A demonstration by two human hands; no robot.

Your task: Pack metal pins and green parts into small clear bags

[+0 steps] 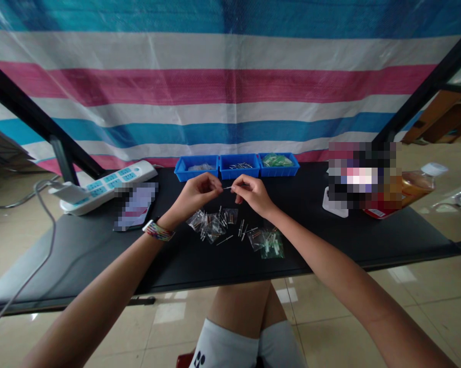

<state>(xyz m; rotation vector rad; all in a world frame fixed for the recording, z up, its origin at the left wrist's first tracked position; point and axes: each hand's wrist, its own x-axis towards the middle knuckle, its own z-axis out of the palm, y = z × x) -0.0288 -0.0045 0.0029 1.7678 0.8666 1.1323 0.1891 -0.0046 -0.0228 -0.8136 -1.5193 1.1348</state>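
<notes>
Just in front of the blue bins, my left hand point(203, 190) and my right hand point(252, 193) face each other, fingertips pinched. A thin metal pin point(227, 188) spans the small gap, each end in one hand's fingers; its ends are hidden. Below my left hand lie small clear plastic bags point(214, 226) with thin parts in them. Several loose metal pins point(241, 228) are scattered between the hands, nearer the front. Close to my right forearm are another clear bag point(256, 239) and a green-tinted bag point(272, 247) with pale pieces.
Three blue bins stand in a row: the left bin point(196, 168) with clear bags, the middle bin point(240, 166) with metal pins, the right bin point(278, 164) with green bags. A power strip point(110, 185) and phone point(137, 205) lie left; a bottle point(414, 189) stands right.
</notes>
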